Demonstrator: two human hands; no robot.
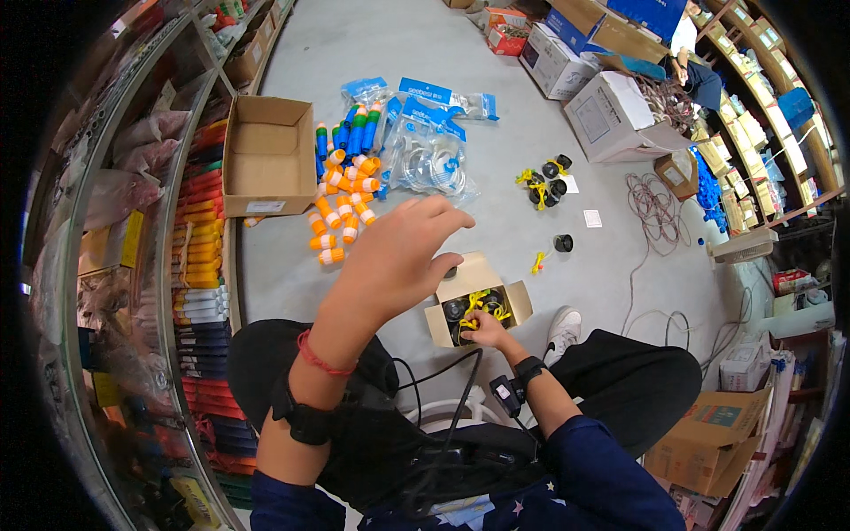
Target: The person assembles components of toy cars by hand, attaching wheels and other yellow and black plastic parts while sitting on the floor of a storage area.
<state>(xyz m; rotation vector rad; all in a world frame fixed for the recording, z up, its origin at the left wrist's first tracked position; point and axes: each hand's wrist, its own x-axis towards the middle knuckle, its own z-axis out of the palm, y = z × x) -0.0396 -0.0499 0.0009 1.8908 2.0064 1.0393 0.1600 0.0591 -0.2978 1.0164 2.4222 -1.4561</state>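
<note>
**On the grey floor around you**

You sit on a grey concrete floor [372,53]. At your 12 o'clock rests a small open carton [478,305] of black-and-yellow parts. At 11 stands an empty cardboard box [268,155], with orange-capped tubes [341,208] and blue-topped clear packets [425,150] beside it. At 1 lie loose black caps [549,181] and a coiled cord [655,212]; white cartons [611,111] sit farther off.
</note>
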